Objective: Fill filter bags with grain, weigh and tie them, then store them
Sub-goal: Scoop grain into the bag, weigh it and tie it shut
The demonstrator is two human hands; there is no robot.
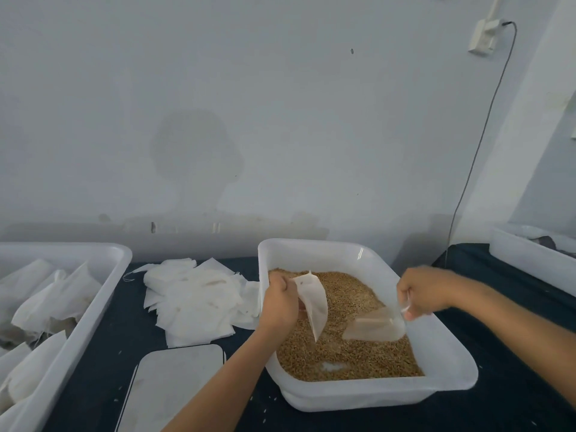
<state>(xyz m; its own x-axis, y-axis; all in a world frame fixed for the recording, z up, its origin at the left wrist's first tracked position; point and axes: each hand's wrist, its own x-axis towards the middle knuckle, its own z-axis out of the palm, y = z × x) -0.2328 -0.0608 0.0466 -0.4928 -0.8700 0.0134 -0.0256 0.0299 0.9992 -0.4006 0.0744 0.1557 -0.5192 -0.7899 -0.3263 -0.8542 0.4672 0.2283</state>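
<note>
left hand [279, 302] pinches bag [313, 302] mouth over grain tub [448, 363] so spills land back; right hand [420, 291] fingers curled round scoop [375, 327].

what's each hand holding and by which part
Left hand grips an empty filter bag by its top edge. Right hand grips a clear scoop by its handle, over the grain.

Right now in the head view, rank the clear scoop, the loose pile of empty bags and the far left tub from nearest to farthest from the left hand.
From the left hand:
1. Clear scoop, to its right, over the grain.
2. Pile of empty bags, to its left, on the table.
3. Left tub, at the table's left edge.
</note>
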